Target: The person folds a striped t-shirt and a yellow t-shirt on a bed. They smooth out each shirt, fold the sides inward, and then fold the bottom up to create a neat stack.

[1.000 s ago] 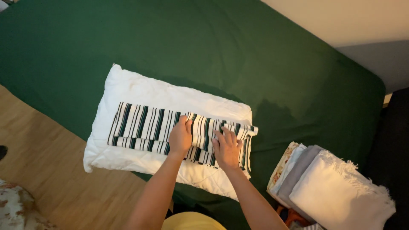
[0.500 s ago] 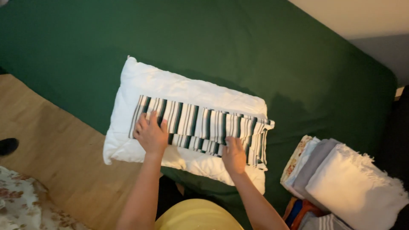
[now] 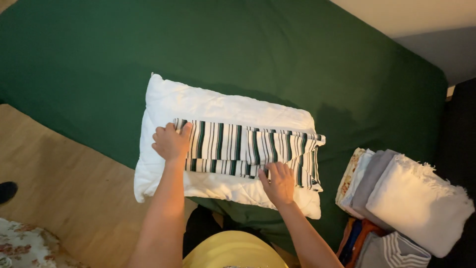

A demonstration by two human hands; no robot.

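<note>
A folded cloth with green, black and white stripes [image 3: 248,149] lies lengthwise on a white pillow [image 3: 218,106] that rests on a green bed cover [image 3: 248,44]. My left hand [image 3: 170,142] grips the cloth's left end, fingers curled over its edge. My right hand [image 3: 278,182] presses flat on the cloth's near edge toward the right, fingers spread.
A stack of folded fabrics [image 3: 406,198] in white, grey and patterned cloth sits at the right, with more coloured cloth [image 3: 382,245] below it. Wooden floor [image 3: 64,183] shows at the left, with a floral fabric [image 3: 25,245] in the lower left corner.
My left hand has slid from the cloth's middle out to its left end. My right hand stayed on the near edge at the right. The view shifted slightly.
</note>
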